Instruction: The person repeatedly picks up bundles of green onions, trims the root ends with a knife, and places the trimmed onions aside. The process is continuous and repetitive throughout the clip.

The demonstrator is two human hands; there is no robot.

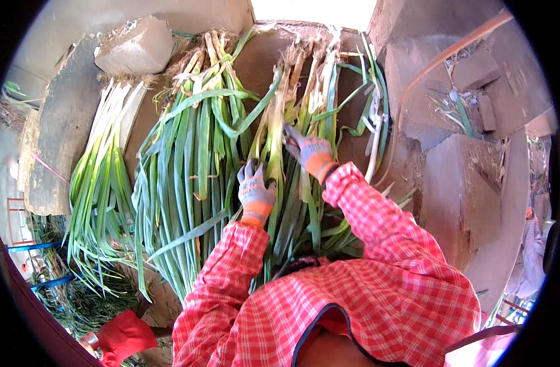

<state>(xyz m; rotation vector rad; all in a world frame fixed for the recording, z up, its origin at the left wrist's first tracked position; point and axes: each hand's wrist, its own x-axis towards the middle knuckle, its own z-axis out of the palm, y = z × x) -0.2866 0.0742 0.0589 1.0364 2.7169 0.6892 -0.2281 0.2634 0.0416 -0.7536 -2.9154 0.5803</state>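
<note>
Both my hands wear grey and orange gloves and work at a heap of long green onions with pale stalks and brown roots at the far end. My left hand [255,192] has its thumb and fingers around the leafy part of a green onion [274,150] in the middle. Slightly farther and to the right, my right hand [312,151] pinches the same yellowish stalk from its right side; its fingertips are partly hidden. A thick pile of green onions [191,153] lies left of my hands. Other stalks [320,92] with dry outer leaves lie just beyond.
A cleaner bundle of green onions [103,165] rests at the left beside a worn board [60,128] and a block [136,46]. Rough blocks [463,189] stand at the right, with a reddish hose [439,61] curving past. Red cloth [124,336] lies lower left.
</note>
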